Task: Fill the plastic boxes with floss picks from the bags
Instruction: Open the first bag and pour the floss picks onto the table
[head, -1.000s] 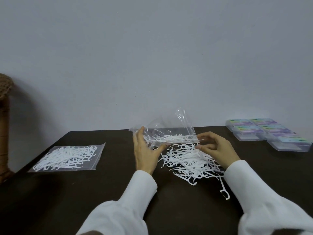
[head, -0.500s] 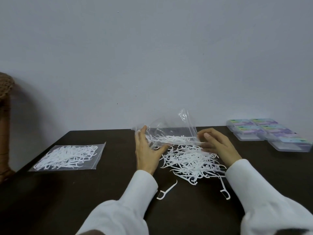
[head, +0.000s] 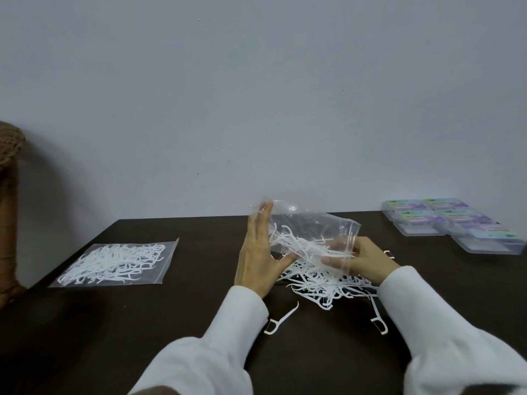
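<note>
A clear plastic bag (head: 310,223) with some white floss picks still inside is held over the table's middle. My left hand (head: 256,258) holds its left end, thumb under and fingers up along the plastic. My right hand (head: 362,259) grips the bag's open right end. Below the bag lies a heap of loose floss picks (head: 322,283) on the dark table. A second bag, full of picks (head: 117,263), lies flat at the left. Several clear plastic boxes (head: 445,223) with lids shut stand at the back right.
Two single picks lie apart from the heap, one near my left sleeve (head: 281,320) and one by my right sleeve (head: 377,316). A brown wicker object (head: 8,201) stands beyond the dark table (head: 171,323) at its left edge. A plain wall rises behind.
The bag has dropped and flattened toward the right, and my right hand has moved to its open end. One pick fell near my left sleeve. The heap below has grown.
</note>
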